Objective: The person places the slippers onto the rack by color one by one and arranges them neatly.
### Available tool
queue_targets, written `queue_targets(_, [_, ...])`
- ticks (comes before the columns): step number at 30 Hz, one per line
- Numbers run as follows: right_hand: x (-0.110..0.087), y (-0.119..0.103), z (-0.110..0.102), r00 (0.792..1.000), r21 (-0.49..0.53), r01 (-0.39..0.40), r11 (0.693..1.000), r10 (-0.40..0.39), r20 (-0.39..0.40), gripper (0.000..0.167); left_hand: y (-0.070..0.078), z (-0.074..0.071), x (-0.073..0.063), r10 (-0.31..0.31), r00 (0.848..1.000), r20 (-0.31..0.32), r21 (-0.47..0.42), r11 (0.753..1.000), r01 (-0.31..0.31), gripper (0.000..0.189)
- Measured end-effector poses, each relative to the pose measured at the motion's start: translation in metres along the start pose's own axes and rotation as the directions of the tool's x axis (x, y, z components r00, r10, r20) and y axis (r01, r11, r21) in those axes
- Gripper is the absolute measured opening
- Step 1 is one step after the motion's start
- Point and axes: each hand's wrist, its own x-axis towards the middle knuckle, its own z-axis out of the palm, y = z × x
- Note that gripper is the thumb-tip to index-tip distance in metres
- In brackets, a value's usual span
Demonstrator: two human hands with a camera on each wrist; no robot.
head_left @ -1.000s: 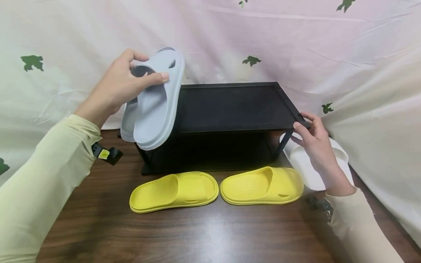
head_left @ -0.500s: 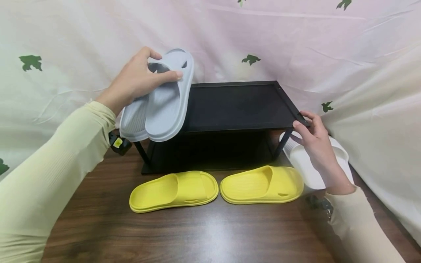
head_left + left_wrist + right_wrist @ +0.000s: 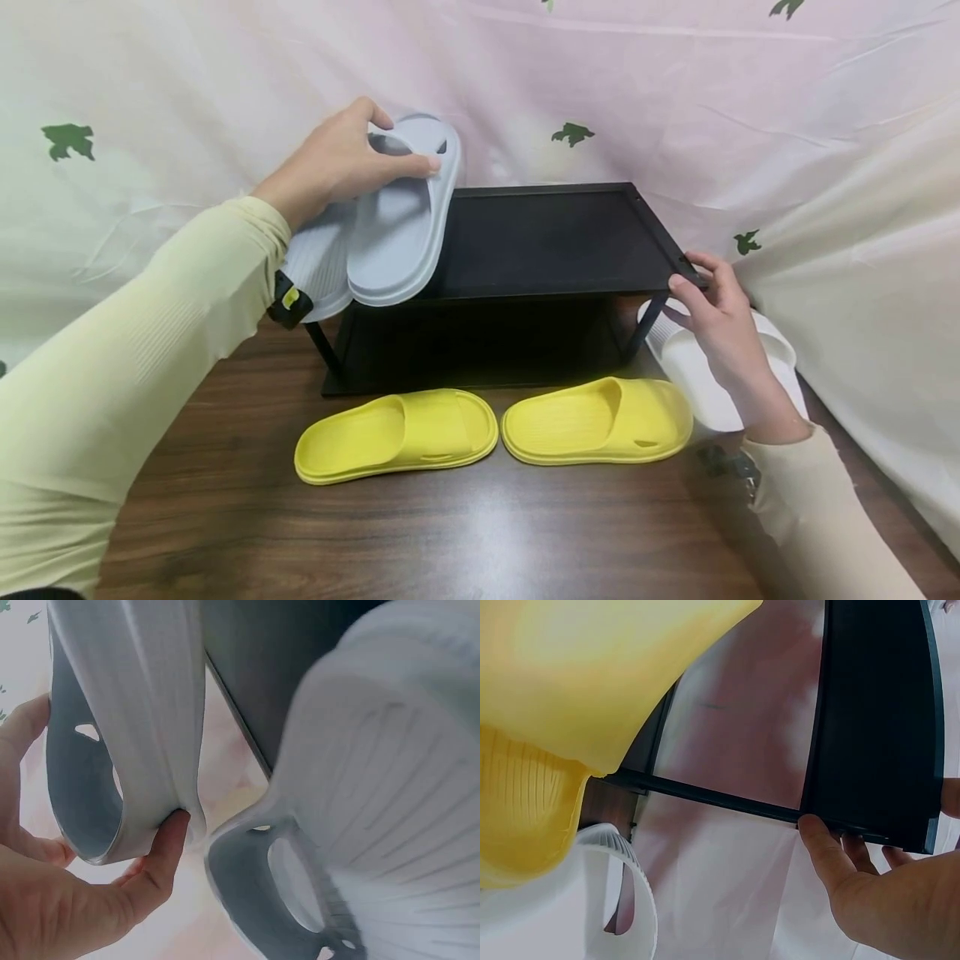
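Observation:
My left hand point(image 3: 337, 162) pinches a pale grey slipper point(image 3: 393, 237) by its strap, thumb on the front side. The slipper tilts toe-up over the left part of a black two-tier shoe rack point(image 3: 555, 237); whether its heel touches the top shelf I cannot tell. A matching grey slipper point(image 3: 321, 260) is at the rack's left end, partly hidden by my wrist; its ribbed footbed point(image 3: 382, 802) fills the right of the left wrist view. My right hand point(image 3: 723, 333) grips the front right corner of the top shelf point(image 3: 877, 712), thumb along its edge.
Two yellow slippers point(image 3: 352, 442) lie end to end on the brown wooden surface point(image 3: 420, 542) before the rack. White footwear point(image 3: 697, 379) lies right of it, partly behind my right hand. A pale cloth point(image 3: 510, 100) hangs close behind and along the sides.
My left hand has carried the held slipper rightward and a little up, exposing more of the second grey slipper. The right hand keeps its grip on the rack corner.

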Motion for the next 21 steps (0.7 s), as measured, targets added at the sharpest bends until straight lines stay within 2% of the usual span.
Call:
queue_targets(6, [-0.001,0.0,0.002,1.0,0.023,0.01,1.0,-0.01,0.001,0.041,0.002,0.002,0.008,-0.004,1.0,0.022,0.065,0.998,0.002,0.105])
queue_targets(16, [0.0,0.002,0.006,1.0,-0.011,0.013,1.0,-0.013,0.014,0.041,-0.004,0.01,0.019,-0.028,0.996,0.084,0.17,0.985,0.013,0.106])
queue_targets(21, [0.0,0.001,0.006,1.0,-0.032,0.01,0.999,-0.009,0.016,0.045,-0.003,0.012,0.021,-0.012,0.996,0.088,0.195,0.981,-0.005,0.105])
